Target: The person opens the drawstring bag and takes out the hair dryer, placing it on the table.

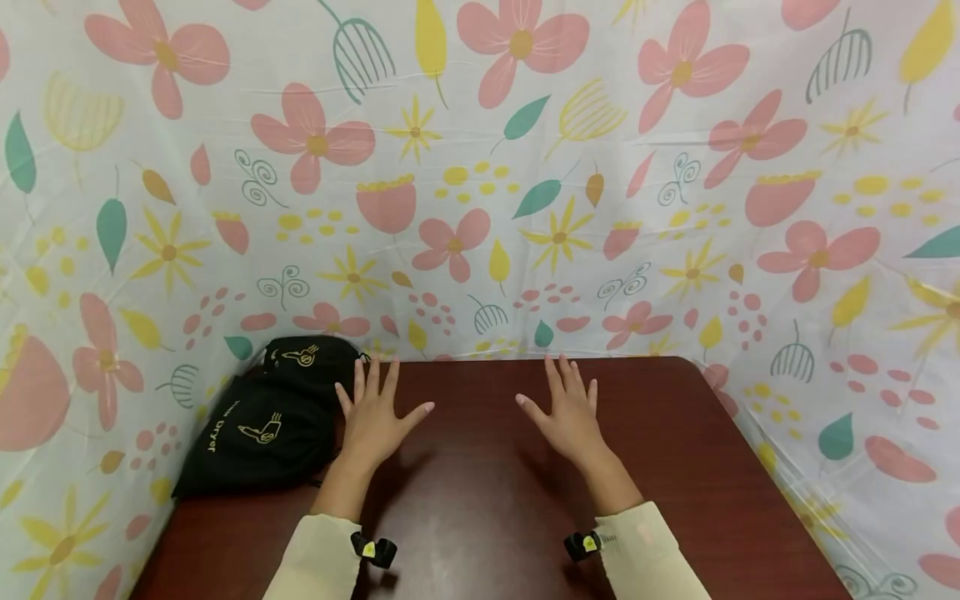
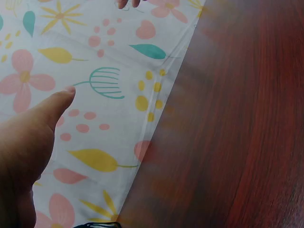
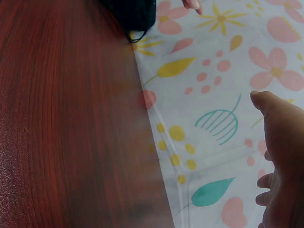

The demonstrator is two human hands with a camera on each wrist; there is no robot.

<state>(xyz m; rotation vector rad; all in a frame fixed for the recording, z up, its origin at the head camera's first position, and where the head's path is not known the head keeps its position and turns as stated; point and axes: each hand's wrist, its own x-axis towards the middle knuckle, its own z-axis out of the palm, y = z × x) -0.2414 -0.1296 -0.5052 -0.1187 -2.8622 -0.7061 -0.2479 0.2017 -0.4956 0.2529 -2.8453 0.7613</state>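
Both hands are held out over the dark red wooden table (image 1: 480, 467), fingers spread and nothing in them. My left hand (image 1: 372, 421) is just right of two black drawstring bags. The larger bag (image 1: 292, 454) has a yellow hair dryer drawing and the word "Dryer" on it; the smaller bag (image 1: 330, 354) lies behind, with a similar drawing. My right hand (image 1: 572, 421) is over the table's right half, thumb pointing toward the left hand. In the left wrist view the left thumb (image 2: 59, 107) shows against the cloth; in the right wrist view, the right thumb (image 3: 268, 104) does.
A white cloth (image 1: 465, 325) printed with pink flowers and yellow and green leaves hangs behind the table and along both sides. The table's back edge (image 1: 480, 362) meets the cloth. Each wrist wears a black strap (image 1: 373, 550) over a cream sleeve (image 1: 318, 562).
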